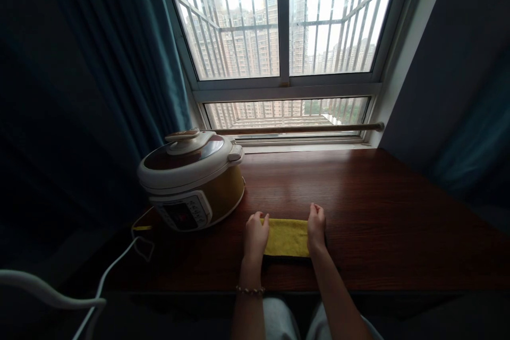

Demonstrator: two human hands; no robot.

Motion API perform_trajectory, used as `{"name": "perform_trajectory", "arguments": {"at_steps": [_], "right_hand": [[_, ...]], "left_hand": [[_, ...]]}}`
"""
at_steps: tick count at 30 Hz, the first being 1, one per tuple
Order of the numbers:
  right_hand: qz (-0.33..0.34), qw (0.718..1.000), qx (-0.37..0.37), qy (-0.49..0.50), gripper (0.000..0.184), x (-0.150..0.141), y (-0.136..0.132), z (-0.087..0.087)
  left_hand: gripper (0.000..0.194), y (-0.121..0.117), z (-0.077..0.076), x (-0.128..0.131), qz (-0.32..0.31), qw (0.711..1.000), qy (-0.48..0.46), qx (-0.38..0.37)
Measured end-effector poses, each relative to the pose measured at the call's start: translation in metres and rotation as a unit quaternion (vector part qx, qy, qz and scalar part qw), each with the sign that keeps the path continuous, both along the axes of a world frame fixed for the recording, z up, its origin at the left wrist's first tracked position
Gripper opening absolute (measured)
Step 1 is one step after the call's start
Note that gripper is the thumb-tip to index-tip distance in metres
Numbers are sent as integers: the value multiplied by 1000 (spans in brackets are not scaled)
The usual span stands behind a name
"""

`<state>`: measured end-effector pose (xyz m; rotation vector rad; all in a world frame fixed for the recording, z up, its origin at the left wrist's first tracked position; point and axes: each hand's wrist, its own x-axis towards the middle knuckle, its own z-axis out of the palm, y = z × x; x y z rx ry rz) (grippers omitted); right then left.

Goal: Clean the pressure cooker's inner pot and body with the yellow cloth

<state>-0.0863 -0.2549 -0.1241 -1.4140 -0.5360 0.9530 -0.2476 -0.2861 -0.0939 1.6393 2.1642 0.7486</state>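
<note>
A yellow cloth [287,238], folded into a rectangle with a dark lower edge, lies on the wooden table [358,196] near its front side. My left hand [256,235] grips the cloth's left edge, thumb along the top corner and fingers curled. At the opposite edge, my right hand [316,227] is closed on the cloth with its fingertips bunched at the upper corner. The fingers' undersides are hidden. A beaded bracelet circles my left wrist.
A white and gold electric cooker [195,180] stands at the table's left, lid closed. A white cable [115,263] runs down the left side. Behind the table is a barred window [282,26], with a blue curtain [147,53] on the left.
</note>
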Motion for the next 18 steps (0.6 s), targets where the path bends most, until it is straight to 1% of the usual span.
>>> {"name": "perform_trajectory", "arguments": {"at_steps": [1,3,5,6,7,11,14,18], "right_hand": [[17,1000,6,-5,26,-1,0,2],[106,993,3,-53,29,-7,-2,4],[213,967,-10,-136,33,-15,-5,5],[255,950,-16,-179,34,-18,-6,5],[283,934,-19,-217,32,-21,-7,4],[315,897,-15,-310,19,-26,-13,3],[329,872,-16,-362,18,-24,-15,5],[336,854,-18,-396,21,-22,-19,11]], "left_hand": [[32,0,0,-1,17,1000,-4,14],[30,1,-1,-3,36,999,-6,16],[28,1,-3,-5,30,999,-5,-11],[28,1,-4,-5,24,999,-3,-27],[27,1,-5,-5,20,999,2,-37],[27,2,-6,-4,11,999,19,-42],[27,1,-4,-2,6,999,26,-43],[27,-1,-1,0,11,998,34,-58]]}}
